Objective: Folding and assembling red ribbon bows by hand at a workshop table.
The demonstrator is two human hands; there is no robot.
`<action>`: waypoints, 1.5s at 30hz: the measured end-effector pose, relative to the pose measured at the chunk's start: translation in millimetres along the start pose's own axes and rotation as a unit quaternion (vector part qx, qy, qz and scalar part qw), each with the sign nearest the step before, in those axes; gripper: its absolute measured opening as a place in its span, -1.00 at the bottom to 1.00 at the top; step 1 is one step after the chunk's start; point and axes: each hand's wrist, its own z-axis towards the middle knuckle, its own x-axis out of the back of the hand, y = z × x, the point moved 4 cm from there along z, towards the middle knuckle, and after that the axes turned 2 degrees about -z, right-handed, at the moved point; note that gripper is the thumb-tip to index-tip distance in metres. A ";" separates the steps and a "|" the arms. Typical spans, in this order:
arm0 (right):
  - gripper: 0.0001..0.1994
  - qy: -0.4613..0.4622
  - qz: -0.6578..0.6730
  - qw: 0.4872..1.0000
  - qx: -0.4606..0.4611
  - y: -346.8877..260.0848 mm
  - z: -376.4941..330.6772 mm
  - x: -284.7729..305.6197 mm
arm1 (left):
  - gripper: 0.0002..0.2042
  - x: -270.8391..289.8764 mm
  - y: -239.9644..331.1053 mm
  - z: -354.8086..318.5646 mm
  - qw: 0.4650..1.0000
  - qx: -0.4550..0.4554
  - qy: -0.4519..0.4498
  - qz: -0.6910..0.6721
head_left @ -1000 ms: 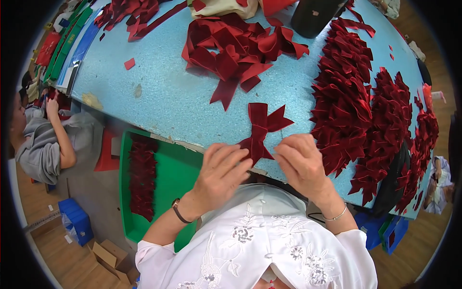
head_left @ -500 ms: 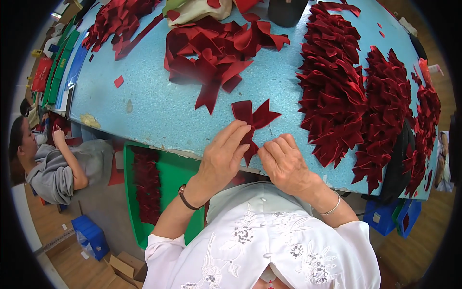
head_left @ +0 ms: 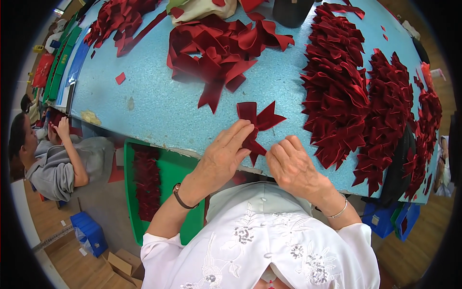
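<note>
A dark red velvet ribbon bow (head_left: pixel 269 116) lies at the table's near edge, its loop and notched tails spread out. My left hand (head_left: pixel 222 150) grips it at the middle, fingers laid over the ribbon and thumb beside them. To the right of the bow, my right hand (head_left: pixel 291 163) is closed in a pinch close to the lower tail. Whatever its fingertips hold is too small or hidden to make out. Beyond the bow sits a loose heap of red ribbon pieces (head_left: pixel 211 53).
Long rows of red bows (head_left: pixel 334 96) stand packed along the right of the blue table (head_left: pixel 144 96). A green bin (head_left: pixel 166 178) with more bows is below the left edge. A dark cylindrical container (head_left: pixel 291 12) stands at the back. Another person (head_left: pixel 53 159) sits at the left.
My right hand has shifted slightly right and away from the bow. My left hand stays on the bow. The seated person's hands have moved a little.
</note>
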 end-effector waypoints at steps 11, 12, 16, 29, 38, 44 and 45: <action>-0.74 0.123 0.111 0.983 -0.078 6.1 -4.4 12.8 | -0.61 8.8 12.0 -30.5 0.975 -0.113 0.167 0.094; -0.73 0.124 0.116 0.982 -0.077 5.6 -2.2 11.1 | -0.61 3.1 16.6 -31.0 0.977 -0.107 0.155 0.097; -0.72 0.112 0.113 0.985 -0.072 2.1 -0.3 1.0 | -0.60 -9.7 25.7 -26.7 0.978 -0.099 0.131 0.126; -0.72 0.079 0.061 0.994 -0.040 -1.5 -8.4 -4.8 | -0.64 -5.9 21.4 -19.7 0.977 -0.099 0.034 0.188; -0.75 0.208 0.197 0.950 -0.121 16.4 9.5 16.1 | -0.75 19.0 6.4 -38.3 0.976 -0.046 0.188 0.101; -0.75 0.181 0.158 0.969 -0.051 8.1 34.3 0.0 | -0.72 5.9 11.4 -42.9 0.970 -0.104 0.131 0.179; -0.76 0.169 0.148 0.973 -0.052 7.2 36.3 -2.3 | -0.70 1.3 12.8 -42.9 0.970 -0.107 0.108 0.192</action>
